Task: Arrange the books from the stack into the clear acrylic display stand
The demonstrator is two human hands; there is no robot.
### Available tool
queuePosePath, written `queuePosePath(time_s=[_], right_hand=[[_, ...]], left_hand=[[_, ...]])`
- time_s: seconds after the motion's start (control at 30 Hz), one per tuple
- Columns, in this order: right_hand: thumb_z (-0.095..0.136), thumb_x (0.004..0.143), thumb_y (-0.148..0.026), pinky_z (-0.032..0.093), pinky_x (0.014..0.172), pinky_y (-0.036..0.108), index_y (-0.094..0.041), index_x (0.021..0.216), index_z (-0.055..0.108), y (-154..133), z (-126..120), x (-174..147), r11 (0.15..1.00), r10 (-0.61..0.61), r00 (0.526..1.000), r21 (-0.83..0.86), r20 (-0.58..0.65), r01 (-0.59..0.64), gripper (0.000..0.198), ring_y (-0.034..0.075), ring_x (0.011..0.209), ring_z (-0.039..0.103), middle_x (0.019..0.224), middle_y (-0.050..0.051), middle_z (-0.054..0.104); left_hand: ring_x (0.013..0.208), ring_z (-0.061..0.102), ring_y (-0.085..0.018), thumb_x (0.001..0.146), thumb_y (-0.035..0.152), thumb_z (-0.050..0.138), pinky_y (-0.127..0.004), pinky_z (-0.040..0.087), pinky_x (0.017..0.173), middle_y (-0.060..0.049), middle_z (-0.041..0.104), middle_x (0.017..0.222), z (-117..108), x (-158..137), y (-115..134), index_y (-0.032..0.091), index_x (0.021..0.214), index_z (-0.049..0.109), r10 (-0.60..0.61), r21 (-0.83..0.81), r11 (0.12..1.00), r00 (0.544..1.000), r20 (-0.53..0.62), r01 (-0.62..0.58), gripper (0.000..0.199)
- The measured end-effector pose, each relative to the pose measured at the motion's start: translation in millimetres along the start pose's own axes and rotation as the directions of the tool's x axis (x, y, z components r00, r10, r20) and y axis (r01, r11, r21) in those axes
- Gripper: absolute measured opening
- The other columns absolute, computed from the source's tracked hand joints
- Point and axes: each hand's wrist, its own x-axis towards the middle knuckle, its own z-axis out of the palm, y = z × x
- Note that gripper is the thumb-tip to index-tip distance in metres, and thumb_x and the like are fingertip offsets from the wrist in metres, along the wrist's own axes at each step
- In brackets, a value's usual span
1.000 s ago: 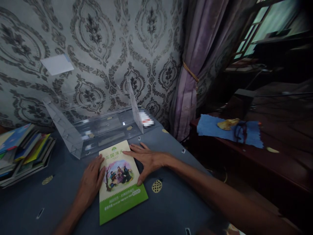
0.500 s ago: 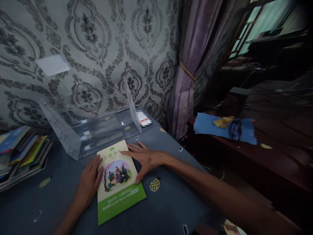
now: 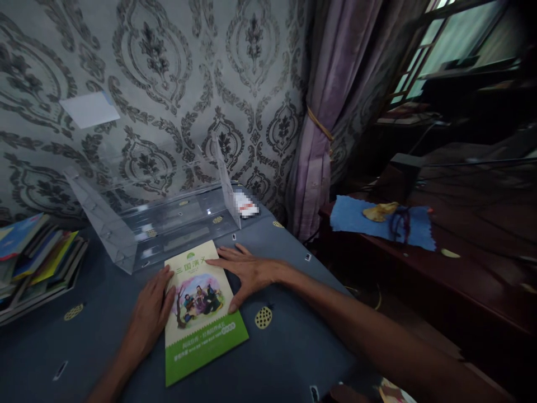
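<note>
A book (image 3: pixel 197 330) with a cream and green cover lies flat on the dark grey-blue tablecloth, its picture showing several seated figures under a pink tree. Along its left edge rests my left hand (image 3: pixel 153 299), fingers stretched out and the fingertips touching the upper left side. My right hand (image 3: pixel 245 274) is spread at the opposite edge. Its index finger reaches onto the cover near the title, its thumb touches the lower right edge, and the other fingers lie on the cloth. Just behind the book stands a clear plastic rack (image 3: pixel 180 224) with upright side panels.
A stack of books (image 3: pixel 42 263) sits at the left. Beside the rack's right panel is a small white item (image 3: pixel 246 206), blurred out. A purple curtain (image 3: pixel 321 129) hangs near the table's far corner. Further right, a blue cloth (image 3: pixel 356 224) lies on a dark red surface.
The view has shifted very slightly. Both hands and the book keep the same places relative to one another.
</note>
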Motion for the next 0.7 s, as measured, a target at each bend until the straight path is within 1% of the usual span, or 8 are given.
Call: queuePosePath(time_s=[0.07,0.13,0.2,0.3,0.4,0.53,0.7], right_hand=[[0.078,0.066,-0.072,-0.004,0.123,0.064,-0.028,0.162,0.019,2,2,1,1.0,-0.019,0.999,-0.001,-0.026,0.019,0.121,0.037,0.156,0.005,0.169,0.017,0.013],[0.074,0.071,-0.073,-0.001,0.123,0.064,-0.028,0.161,0.022,5,4,3,0.999,-0.043,0.997,0.003,-0.06,0.044,0.113,0.036,0.156,0.009,0.168,0.016,0.018],[0.068,0.078,-0.072,0.002,0.123,0.063,-0.026,0.16,0.027,8,8,5,0.998,-0.054,0.991,0.001,-0.12,0.055,0.102,0.035,0.155,0.015,0.166,0.016,0.025],[0.066,0.085,-0.066,0.005,0.125,0.058,-0.026,0.157,0.034,11,14,10,0.999,-0.047,0.974,-0.029,-0.222,0.041,0.089,0.032,0.153,0.025,0.162,0.014,0.037],[0.064,0.089,-0.06,0.008,0.125,0.054,-0.025,0.156,0.036,12,19,12,0.998,-0.046,0.958,-0.051,-0.284,0.033,0.081,0.028,0.15,0.033,0.158,0.013,0.044],[0.062,0.091,-0.058,0.015,0.124,0.052,-0.023,0.152,0.041,12,22,12,0.996,-0.068,0.942,-0.078,-0.329,0.045,0.074,0.027,0.145,0.04,0.153,0.014,0.05],[0.06,0.092,-0.058,0.017,0.123,0.053,-0.021,0.15,0.043,11,22,12,0.993,-0.074,0.94,-0.107,-0.332,0.04,0.071,0.029,0.143,0.041,0.152,0.016,0.05]], left_hand=[[0.129,0.059,-0.031,0.1,0.049,0.037,-0.053,0.051,0.105,-0.014,0.06,0.142,-1,0,2,0.02,0.13,0.059,-0.01,0.0,1.0,1.0,0.006,0.01,0.047],[0.131,0.058,-0.032,0.101,0.048,0.036,-0.054,0.051,0.105,-0.014,0.058,0.144,-1,-1,3,0.02,0.13,0.06,-0.026,0.006,1.0,1.0,0.009,0.026,0.047],[0.134,0.055,-0.032,0.1,0.049,0.036,-0.055,0.05,0.107,-0.015,0.058,0.144,0,-3,2,0.021,0.129,0.06,-0.035,0.012,0.999,0.999,-0.001,0.035,0.047],[0.139,0.05,-0.034,0.1,0.051,0.037,-0.056,0.048,0.109,-0.015,0.059,0.142,2,-4,-1,0.021,0.131,0.06,-0.045,0.024,0.999,0.999,-0.014,0.045,0.049],[0.139,0.05,-0.034,0.1,0.052,0.036,-0.055,0.048,0.109,-0.014,0.063,0.138,5,-5,-4,0.021,0.132,0.059,-0.037,0.03,0.999,0.999,-0.006,0.038,0.05],[0.138,0.052,-0.033,0.1,0.049,0.037,-0.054,0.049,0.108,-0.014,0.063,0.138,5,-3,-4,0.02,0.13,0.059,-0.014,0.031,0.999,1.0,-0.018,0.014,0.048],[0.137,0.052,-0.033,0.099,0.045,0.037,-0.055,0.047,0.11,-0.014,0.065,0.134,1,-2,3,0.018,0.128,0.06,-0.017,0.02,1.0,1.0,-0.011,0.017,0.045]])
